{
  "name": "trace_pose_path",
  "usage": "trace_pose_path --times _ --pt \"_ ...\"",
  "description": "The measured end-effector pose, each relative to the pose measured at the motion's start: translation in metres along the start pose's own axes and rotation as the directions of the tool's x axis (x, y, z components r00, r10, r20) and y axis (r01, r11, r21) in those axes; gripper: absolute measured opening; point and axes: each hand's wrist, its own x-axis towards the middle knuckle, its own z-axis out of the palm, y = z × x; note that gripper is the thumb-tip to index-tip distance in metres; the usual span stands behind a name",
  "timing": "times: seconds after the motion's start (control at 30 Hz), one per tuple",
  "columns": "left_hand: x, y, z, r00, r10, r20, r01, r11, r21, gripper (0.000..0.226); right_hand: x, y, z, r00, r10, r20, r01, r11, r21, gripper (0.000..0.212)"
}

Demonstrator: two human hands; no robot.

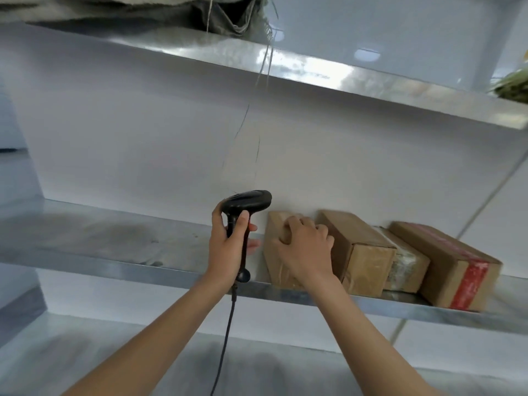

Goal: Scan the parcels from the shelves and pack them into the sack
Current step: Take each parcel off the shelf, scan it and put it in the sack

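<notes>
Four cardboard parcels sit in a row on the middle metal shelf (120, 238), at its right half, backs close to the white wall. Right hand (304, 247) lies on the leftmost parcel (275, 267), fingers curled over its top front edge & palm against the face; the box looks tilted toward the person, tho blur makes the angle hard to judge. Just beside it, to the right, stands a second brown parcel (363, 252) w/ clear tape on its end. A smaller tape-wrapped parcel (405, 267) is wedged next, touching both neighbours. Rightmost is a box w/ red tape (463, 275) across its end, front corner at the shelf lip.

Left hand (228, 247) is closed around the grip of a black handheld scanner (245, 207), held upright just left of the leftmost parcel, head pointing right, above that box's top. Its cable (225, 338) hangs down between the forearms.

Upper shelf (314, 72) carries a grey-green woven sack (225, 12) at top, loose threads dangling over the edge; what's inside can't be seen. Left part of the middle shelf holds only stains.
</notes>
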Motion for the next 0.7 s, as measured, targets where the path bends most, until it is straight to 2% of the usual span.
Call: trace_pose_path --times 0.1,0.17,0.23,0.3,0.4,0.47,0.53,0.6,0.63,0.7 --pt "0.002 -0.002 -0.005 0.998 -0.065 -0.018 0.064 0.995 -0.075 0.042 -0.010 -0.014 0.007 0.999 -0.009 -0.032 0.010 0.999 0.043 0.049" --pt "0.003 0.001 -0.010 0.995 -0.098 -0.032 0.094 0.990 -0.105 0.041 -0.013 -0.021 0.008 0.997 0.082 -0.007 -0.080 0.989 0.126 0.072" --pt "0.004 0.005 -0.015 0.992 -0.114 -0.043 0.108 0.985 -0.132 0.041 -0.014 -0.025 0.007 0.992 0.130 0.000 -0.128 0.981 0.149 0.074" --pt "0.005 0.010 -0.020 0.991 -0.125 -0.045 0.117 0.982 -0.150 0.042 -0.017 -0.031 0.007 0.996 0.076 -0.041 -0.075 0.997 0.032 0.067" --pt "0.004 0.019 -0.029 0.993 -0.111 -0.032 0.106 0.986 -0.126 0.041 -0.027 -0.044 0.013 0.984 -0.138 -0.117 0.130 0.989 -0.075 0.065" --pt "0.001 0.023 -0.039 0.996 -0.088 -0.026 0.085 0.991 -0.101 0.041 -0.033 -0.050 0.019 0.956 -0.251 -0.155 0.257 0.966 0.019 0.074" --pt "-0.002 0.023 -0.052 0.996 -0.085 -0.039 0.081 0.993 -0.090 0.043 -0.038 -0.053 0.019 0.952 -0.242 -0.188 0.286 0.921 0.266 0.085" --pt "-0.008 0.021 -0.063 0.993 -0.100 -0.056 0.096 0.994 -0.057 0.045 -0.043 -0.054 0.016 0.974 -0.162 -0.160 0.222 0.831 0.511 0.087" --pt "-0.010 0.020 -0.068 0.992 -0.107 -0.061 0.104 0.994 -0.045 0.044 -0.043 -0.054 0.017 0.984 -0.129 -0.125 0.178 0.804 0.568 0.085" --pt "-0.016 0.017 -0.074 0.991 -0.116 -0.066 0.114 0.993 -0.039 0.039 -0.043 -0.052 0.022 0.992 -0.117 -0.052 0.126 0.840 0.527 0.076"
